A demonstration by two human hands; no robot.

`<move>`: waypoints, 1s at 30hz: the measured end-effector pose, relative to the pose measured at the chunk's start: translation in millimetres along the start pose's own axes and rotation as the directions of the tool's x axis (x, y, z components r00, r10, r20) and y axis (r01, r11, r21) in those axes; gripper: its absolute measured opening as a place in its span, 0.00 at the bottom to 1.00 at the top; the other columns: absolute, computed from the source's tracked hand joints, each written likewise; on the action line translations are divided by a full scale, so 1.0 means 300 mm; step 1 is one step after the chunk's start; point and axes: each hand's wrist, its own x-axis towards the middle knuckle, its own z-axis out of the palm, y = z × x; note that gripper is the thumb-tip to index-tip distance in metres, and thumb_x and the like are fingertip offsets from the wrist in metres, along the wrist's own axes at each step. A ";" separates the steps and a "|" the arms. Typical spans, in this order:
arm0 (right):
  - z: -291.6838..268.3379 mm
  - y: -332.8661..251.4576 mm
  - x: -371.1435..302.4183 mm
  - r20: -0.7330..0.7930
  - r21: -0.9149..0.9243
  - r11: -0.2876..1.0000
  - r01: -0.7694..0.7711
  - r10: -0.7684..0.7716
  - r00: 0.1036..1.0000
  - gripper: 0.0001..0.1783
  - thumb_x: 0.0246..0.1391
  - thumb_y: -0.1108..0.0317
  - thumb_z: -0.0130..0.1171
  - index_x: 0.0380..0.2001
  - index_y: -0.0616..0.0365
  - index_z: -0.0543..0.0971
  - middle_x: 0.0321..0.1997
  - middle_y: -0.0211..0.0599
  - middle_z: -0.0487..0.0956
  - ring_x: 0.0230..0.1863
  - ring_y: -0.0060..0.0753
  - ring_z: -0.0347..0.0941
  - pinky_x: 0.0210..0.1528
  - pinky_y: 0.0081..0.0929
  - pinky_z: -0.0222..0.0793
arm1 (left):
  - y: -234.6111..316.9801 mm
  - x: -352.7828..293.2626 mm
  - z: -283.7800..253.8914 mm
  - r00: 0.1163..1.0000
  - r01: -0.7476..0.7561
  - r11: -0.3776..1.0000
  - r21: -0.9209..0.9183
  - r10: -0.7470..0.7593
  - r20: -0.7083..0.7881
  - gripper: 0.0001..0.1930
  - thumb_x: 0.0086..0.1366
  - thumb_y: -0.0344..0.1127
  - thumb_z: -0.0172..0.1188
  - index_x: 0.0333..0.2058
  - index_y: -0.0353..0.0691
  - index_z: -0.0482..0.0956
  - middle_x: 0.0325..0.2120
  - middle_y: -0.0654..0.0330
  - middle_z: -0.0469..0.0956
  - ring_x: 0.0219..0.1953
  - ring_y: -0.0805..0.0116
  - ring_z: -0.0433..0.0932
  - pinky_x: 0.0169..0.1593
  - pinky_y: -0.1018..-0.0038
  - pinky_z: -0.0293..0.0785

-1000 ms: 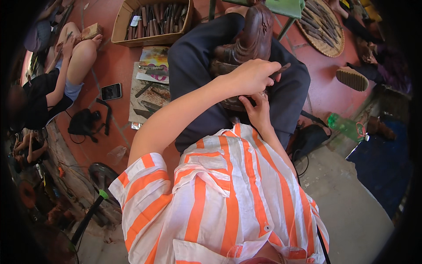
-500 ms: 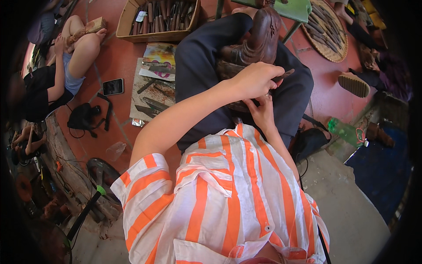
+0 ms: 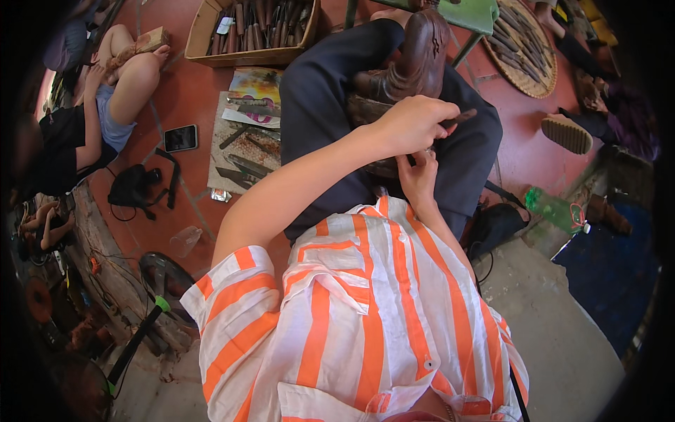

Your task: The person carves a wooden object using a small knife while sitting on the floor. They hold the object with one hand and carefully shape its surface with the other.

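A dark brown carved wooden figure (image 3: pixel 418 60) on a rough base (image 3: pixel 365 111) stands between my knees. My left hand (image 3: pixel 420 125) is closed in a fist around a carving tool (image 3: pixel 464 117), whose brown end sticks out to the right, slightly blurred. The working end of that tool is hidden under the fist. Just below it, close to the near side of the base, my right hand (image 3: pixel 420 172) has its thumb and fingers pinched together. What lies between those fingertips is too small to make out.
Left of my leg, a mat (image 3: pixel 219 151) carries several blades. Beyond it stands a box (image 3: pixel 302 53) of wooden-handled tools. A round woven tray (image 3: pixel 541 88) of tools, a green stool (image 3: pixel 467 17), a green bottle (image 3: pixel 555 211) and a phone (image 3: pixel 181 138) surround me. Other people sit at both sides.
My left fist has tilted and shifted slightly, and the tool's end has moved a little to the right. My right hand has moved slightly with it. The figure stays in place.
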 end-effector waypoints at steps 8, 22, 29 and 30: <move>-0.039 -0.002 0.012 0.132 0.136 0.991 0.007 -0.025 0.991 0.07 0.47 0.70 0.65 0.28 0.61 0.81 0.28 0.42 0.80 0.31 0.43 0.74 0.40 0.35 0.60 | 0.006 -0.006 -0.009 0.995 0.064 0.998 -0.018 -0.063 0.075 0.06 0.53 0.23 0.59 0.30 0.32 0.72 0.26 0.50 0.76 0.32 0.49 0.76 0.37 0.64 0.71; -0.015 -0.022 0.011 0.059 0.003 1.000 0.003 -0.003 0.998 0.08 0.46 0.68 0.66 0.23 0.59 0.77 0.22 0.38 0.75 0.28 0.39 0.69 0.40 0.33 0.56 | 0.021 -0.015 -0.048 0.995 0.103 0.993 -0.063 -0.102 0.012 0.06 0.56 0.22 0.59 0.31 0.32 0.72 0.24 0.56 0.77 0.27 0.65 0.76 0.34 0.70 0.71; -0.010 -0.017 0.006 0.076 -0.014 0.999 0.035 -0.034 0.997 0.08 0.47 0.67 0.66 0.24 0.59 0.77 0.22 0.37 0.75 0.29 0.39 0.70 0.41 0.33 0.56 | -0.009 -0.024 -0.035 0.991 0.120 0.988 -0.095 -0.126 -0.052 0.05 0.56 0.22 0.59 0.30 0.31 0.71 0.25 0.55 0.77 0.27 0.66 0.76 0.34 0.70 0.71; -0.005 -0.017 0.010 0.055 0.006 1.000 -0.007 0.007 0.998 0.09 0.47 0.67 0.66 0.23 0.59 0.77 0.22 0.37 0.75 0.30 0.39 0.70 0.41 0.33 0.56 | -0.002 -0.020 -0.038 0.993 0.102 0.991 -0.087 -0.106 -0.048 0.05 0.56 0.22 0.59 0.30 0.31 0.71 0.24 0.55 0.77 0.27 0.65 0.76 0.34 0.70 0.70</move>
